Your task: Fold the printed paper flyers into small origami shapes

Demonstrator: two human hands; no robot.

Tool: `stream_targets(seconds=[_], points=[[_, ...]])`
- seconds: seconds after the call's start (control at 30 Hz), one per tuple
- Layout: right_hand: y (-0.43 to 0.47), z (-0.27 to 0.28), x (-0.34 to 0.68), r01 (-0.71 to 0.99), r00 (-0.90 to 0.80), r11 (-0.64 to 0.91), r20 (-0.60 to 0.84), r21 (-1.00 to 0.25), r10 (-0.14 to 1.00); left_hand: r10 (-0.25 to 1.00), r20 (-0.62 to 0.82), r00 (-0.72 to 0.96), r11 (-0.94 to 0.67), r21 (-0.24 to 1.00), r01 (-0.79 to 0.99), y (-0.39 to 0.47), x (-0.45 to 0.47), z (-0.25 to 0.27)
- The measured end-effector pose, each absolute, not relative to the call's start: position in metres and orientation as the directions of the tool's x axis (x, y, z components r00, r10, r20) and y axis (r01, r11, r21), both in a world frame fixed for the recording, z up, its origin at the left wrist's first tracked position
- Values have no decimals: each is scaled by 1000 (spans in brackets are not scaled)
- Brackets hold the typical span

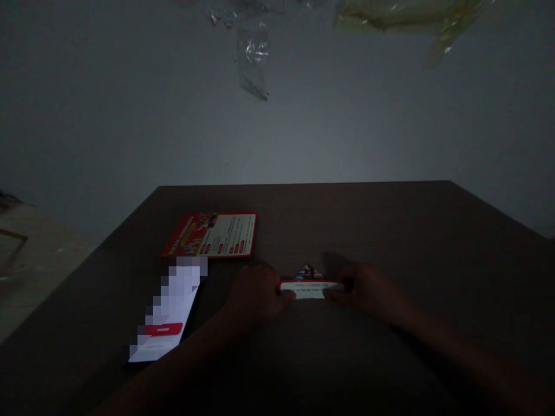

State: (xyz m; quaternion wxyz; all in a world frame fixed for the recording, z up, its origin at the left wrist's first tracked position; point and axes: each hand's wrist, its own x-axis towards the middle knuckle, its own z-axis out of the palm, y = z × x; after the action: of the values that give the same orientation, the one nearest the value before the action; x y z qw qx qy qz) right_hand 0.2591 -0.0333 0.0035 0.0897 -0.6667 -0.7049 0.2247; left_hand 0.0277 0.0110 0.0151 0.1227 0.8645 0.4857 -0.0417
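A folded leaflet (310, 288), white with a red edge and small print, is at the near middle of the table, held by its two ends. The left hand (258, 294) grasps its left end and the right hand (366, 289) its right end, thumbs on the near side; the fingers behind are mostly hidden. Gripping both ends at once probably serves to hold the narrow strip level and press its fold evenly. A small picture-printed corner (307, 271) pokes up beyond the red edge, likely part of the same sheet turned over, though the dimness leaves this uncertain.

Farther off to the left lies a red-and-white printed flyer (229, 234), flat and face up; whether more sheets lie under it cannot be told. Its place beside the work seems handy for the left hand while leaving the middle free. Nearer, left of the left forearm, a smartphone (162, 329) lies with its screen lit, perhaps set there to be glanced at; part of the screen is pixelated. The dark wooden table (347, 225) meets a grey wall (329, 127), where clear plastic (254, 58) and yellowish tape (399, 20) cling high up.
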Motion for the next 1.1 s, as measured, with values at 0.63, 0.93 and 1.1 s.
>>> stream_targets(seconds=[0.63,0.93,1.1], points=[[-25,5,286,800,-141,-62,-287,-597,948,783,-258,566,-460,372,806,22,14,19],[-27,0,289,756,-149,-75,-283,-650,948,782,-275,559,-418,433,799,25,9,14],[-27,0,288,773,-141,-70,-278,-631,950,782,-288,553,-399,450,799,25,9,15]])
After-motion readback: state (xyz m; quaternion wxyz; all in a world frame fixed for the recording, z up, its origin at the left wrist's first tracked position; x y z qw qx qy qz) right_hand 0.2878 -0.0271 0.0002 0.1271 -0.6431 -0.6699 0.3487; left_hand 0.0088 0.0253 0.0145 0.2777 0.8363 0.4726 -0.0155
